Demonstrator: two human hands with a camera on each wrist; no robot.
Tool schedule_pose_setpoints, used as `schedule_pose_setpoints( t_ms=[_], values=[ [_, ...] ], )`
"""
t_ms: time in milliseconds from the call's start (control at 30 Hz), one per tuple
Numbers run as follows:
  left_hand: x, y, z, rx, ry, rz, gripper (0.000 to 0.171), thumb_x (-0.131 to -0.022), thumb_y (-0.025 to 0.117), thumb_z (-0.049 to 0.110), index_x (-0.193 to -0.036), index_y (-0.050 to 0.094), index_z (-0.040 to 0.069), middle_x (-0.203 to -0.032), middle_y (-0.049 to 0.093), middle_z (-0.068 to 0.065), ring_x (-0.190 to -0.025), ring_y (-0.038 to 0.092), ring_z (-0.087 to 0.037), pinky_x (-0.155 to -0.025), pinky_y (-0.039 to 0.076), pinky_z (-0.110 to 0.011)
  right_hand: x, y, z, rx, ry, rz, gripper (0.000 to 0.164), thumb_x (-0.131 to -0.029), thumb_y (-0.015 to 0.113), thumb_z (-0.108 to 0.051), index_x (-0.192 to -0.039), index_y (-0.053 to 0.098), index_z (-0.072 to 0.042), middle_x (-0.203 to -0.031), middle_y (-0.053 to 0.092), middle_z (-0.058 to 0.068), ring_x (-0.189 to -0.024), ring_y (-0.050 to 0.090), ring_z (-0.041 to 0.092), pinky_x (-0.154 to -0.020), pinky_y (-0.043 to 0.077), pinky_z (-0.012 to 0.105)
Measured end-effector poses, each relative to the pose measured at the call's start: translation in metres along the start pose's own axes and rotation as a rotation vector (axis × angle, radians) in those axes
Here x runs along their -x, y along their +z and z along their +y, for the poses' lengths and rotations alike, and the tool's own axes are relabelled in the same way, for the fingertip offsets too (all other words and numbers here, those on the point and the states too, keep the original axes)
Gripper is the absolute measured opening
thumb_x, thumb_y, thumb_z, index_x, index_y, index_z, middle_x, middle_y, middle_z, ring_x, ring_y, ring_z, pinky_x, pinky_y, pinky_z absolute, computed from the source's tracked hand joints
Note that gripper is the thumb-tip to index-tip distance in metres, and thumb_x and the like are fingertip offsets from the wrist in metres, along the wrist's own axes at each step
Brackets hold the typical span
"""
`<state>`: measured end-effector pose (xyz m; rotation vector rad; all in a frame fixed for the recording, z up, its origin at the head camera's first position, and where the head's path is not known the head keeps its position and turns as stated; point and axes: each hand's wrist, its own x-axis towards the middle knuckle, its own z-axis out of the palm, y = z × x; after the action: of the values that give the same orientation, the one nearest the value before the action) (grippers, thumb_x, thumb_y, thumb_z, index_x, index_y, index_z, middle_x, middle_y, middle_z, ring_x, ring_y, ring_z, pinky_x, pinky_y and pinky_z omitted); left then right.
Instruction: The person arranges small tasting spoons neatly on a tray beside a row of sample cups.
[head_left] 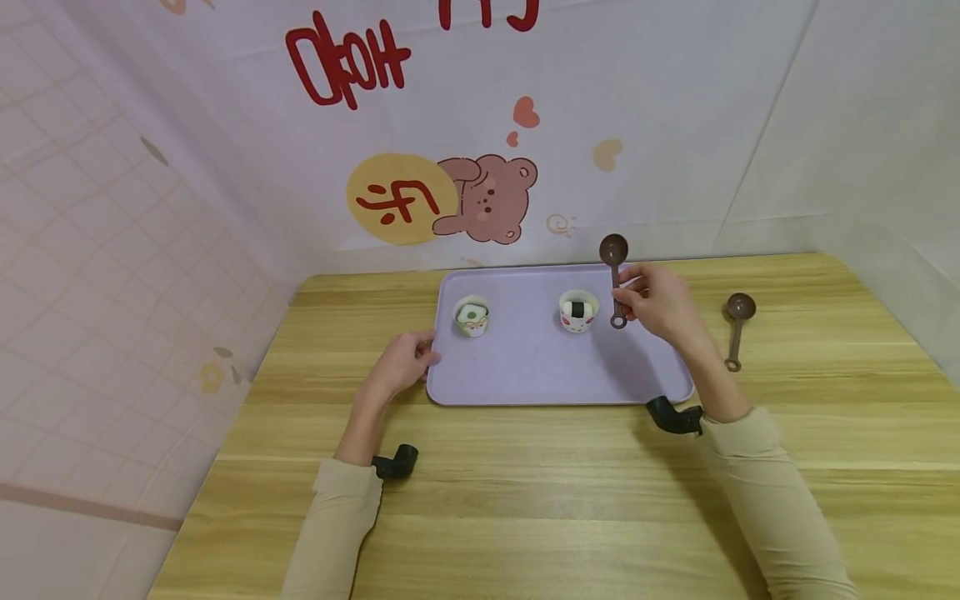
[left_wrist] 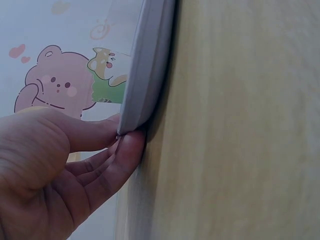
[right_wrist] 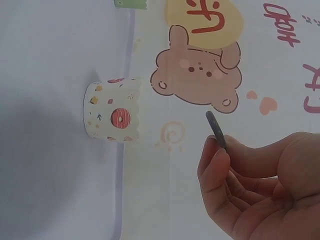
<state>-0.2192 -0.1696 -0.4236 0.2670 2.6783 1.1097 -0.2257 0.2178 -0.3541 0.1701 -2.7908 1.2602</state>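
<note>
My left hand [head_left: 397, 362] pinches the left rim of a lilac tray [head_left: 525, 371]. In the left wrist view the thumb lies on one side of the tray rim [left_wrist: 145, 65] and a finger on the other. Above the tray's right part, my right hand [head_left: 663, 310] pinches a brown measuring spoon [head_left: 613, 250] by its handle, bowl end up. Two paper cups stand on the tray. The left cup [head_left: 474, 328] holds a white piece with a green centre; the right cup [head_left: 576, 324] holds a white piece with a black band.
Right of the tray, a second brown measuring spoon [head_left: 740, 307] lies on the wooden table [head_left: 540, 500]. Behind the table hangs a white printed cloth [head_left: 645, 83] with a bear and red lettering. Black curved pieces [head_left: 673, 416] are worn at both wrists.
</note>
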Motion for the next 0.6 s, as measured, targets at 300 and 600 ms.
schedule_pose_setpoints(
  t_ms=[300, 600],
  values=[
    [0.001, -0.001, 0.001, 0.002, 0.008, -0.001, 0.051, -0.100, 0.062, 0.003, -0.147, 0.046, -0.007, -0.090, 0.060, -0.014, -0.070, 0.058, -0.017, -0.060, 0.048, -0.026, -0.003, 0.006, -0.004, -0.001, 0.002, 0.001, 0.021, -0.097, 0.066, -0.005, -0.111, 0.059, 0.009, -0.085, 0.069, 0.020, -0.060, 0.060, 0.009, -0.056, 0.047, 0.021],
    [0.000, -0.001, 0.001, 0.007, 0.006, -0.003, 0.051, -0.100, 0.062, 0.002, -0.147, 0.046, -0.007, -0.089, 0.060, -0.014, -0.070, 0.058, -0.017, -0.059, 0.048, -0.025, -0.007, 0.015, -0.008, -0.028, -0.010, -0.008, 0.020, -0.096, 0.066, -0.003, -0.110, 0.059, 0.010, -0.084, 0.070, 0.021, -0.060, 0.061, 0.012, -0.056, 0.049, 0.020]
  ],
)
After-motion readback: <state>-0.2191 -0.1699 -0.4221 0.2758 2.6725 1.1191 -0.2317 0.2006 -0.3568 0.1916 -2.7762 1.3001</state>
